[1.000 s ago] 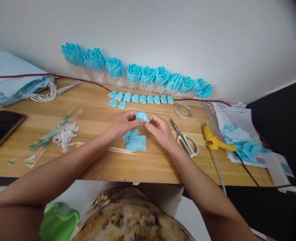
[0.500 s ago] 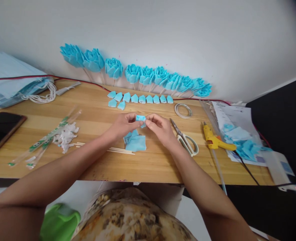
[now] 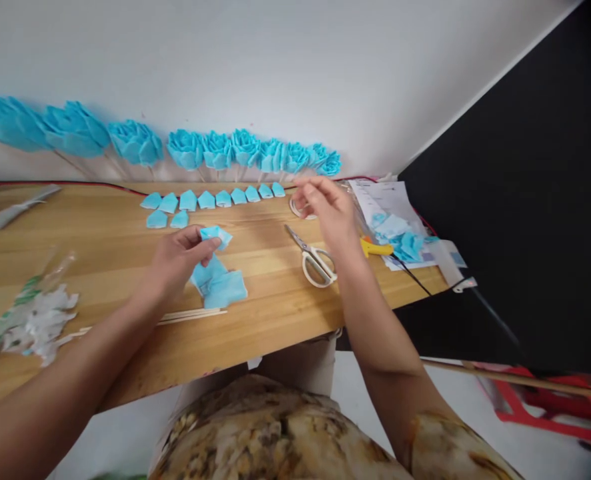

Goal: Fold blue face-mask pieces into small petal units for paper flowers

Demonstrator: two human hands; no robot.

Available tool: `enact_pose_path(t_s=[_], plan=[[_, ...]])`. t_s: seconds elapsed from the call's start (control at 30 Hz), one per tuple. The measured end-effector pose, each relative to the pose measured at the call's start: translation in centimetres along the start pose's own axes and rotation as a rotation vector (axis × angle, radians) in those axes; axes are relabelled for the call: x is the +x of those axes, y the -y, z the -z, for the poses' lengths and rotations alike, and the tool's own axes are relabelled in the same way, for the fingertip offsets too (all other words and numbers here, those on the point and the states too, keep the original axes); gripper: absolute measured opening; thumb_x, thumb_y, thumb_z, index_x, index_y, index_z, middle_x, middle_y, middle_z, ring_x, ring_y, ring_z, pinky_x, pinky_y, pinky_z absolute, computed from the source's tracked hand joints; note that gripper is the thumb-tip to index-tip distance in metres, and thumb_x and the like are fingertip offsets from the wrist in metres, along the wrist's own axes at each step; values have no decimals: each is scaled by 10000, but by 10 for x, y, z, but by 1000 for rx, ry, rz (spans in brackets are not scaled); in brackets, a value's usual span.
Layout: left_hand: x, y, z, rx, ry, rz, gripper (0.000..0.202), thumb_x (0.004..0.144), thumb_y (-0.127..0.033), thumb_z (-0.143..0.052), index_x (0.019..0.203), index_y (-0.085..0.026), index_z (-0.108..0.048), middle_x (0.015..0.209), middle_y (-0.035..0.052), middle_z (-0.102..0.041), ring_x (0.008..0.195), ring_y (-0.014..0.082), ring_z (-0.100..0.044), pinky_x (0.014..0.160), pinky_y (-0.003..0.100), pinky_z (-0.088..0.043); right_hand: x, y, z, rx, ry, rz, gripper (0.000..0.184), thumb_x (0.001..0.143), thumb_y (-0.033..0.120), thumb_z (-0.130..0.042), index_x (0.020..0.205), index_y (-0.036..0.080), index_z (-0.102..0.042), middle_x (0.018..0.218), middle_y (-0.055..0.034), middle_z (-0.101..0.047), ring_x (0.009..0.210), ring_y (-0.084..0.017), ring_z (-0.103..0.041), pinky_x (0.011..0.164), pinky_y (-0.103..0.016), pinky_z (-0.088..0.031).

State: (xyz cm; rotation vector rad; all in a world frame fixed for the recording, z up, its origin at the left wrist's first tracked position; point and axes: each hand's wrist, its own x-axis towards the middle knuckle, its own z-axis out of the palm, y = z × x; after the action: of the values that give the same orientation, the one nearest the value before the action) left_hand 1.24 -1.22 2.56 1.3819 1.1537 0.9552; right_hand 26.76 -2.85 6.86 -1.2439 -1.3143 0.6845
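Note:
My left hand (image 3: pixel 178 257) pinches a small folded blue petal (image 3: pixel 216 235) above a little pile of blue fabric pieces (image 3: pixel 219 285) on the wooden table (image 3: pixel 265 313). My right hand (image 3: pixel 325 207) hovers to the right with its fingers loosely spread and nothing in them, over a roll of clear tape (image 3: pixel 299 208) and just beyond the white-handled scissors (image 3: pixel 313 257). A row of folded blue petals (image 3: pixel 210 199) lies further back. Thin wooden sticks (image 3: pixel 190 315) lie in front of the pile.
Blue fabric flowers on sticks (image 3: pixel 200 150) lean along the wall. A yellow glue gun (image 3: pixel 375 249) and papers with blue scraps (image 3: pixel 398 233) sit at the right end. White scraps and plastic wrappers (image 3: pixel 30 320) lie at the left. A red object (image 3: pixel 550 403) is on the floor.
My right hand has let go of the petal and moved right and back toward the tape. The left hand keeps the petal. My view has swung to the right.

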Motion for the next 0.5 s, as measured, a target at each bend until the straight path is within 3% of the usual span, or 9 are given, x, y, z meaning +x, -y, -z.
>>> enact_pose_path(t_s=[0.1, 0.2, 0.33, 0.5], plan=[[-1, 2, -2, -32, -8, 2, 220, 686, -344, -694, 580, -199, -568, 538, -12, -543, 527, 120, -454, 538, 256, -363, -5, -10, 30, -184, -28, -6, 218, 891, 380, -623, 997, 222, -729, 844, -10, -699, 728, -137, -610, 615, -262, -458], [-2, 3, -3, -51, -3, 12, 215, 698, -333, -696, 585, -194, -579, 543, -11, -546, 526, 116, -459, 538, 257, -365, -20, -36, 43, -390, 0, -52, 169, 866, 283, -619, 953, 199, -737, 843, -30, -722, 746, -165, -627, 686, -306, -477], [-2, 4, -4, -90, 2, 7, 210, 704, -321, -710, 601, -185, -589, 549, -19, -546, 528, 106, -460, 543, 251, -361, -40, -62, 41, -735, 103, 8, 126, 850, 195, -617, 904, 201, -731, 905, -64, -739, 844, -207, -644, 810, -362, -479], [-3, 0, -4, -105, 11, 4, 207, 720, -295, -692, 590, -187, -572, 548, -21, -542, 523, 101, -452, 535, 250, -362, -47, -67, 30, -849, 126, 7, 103, 867, 189, -636, 922, 197, -723, 916, -87, -734, 857, -225, -657, 827, -363, -475]])
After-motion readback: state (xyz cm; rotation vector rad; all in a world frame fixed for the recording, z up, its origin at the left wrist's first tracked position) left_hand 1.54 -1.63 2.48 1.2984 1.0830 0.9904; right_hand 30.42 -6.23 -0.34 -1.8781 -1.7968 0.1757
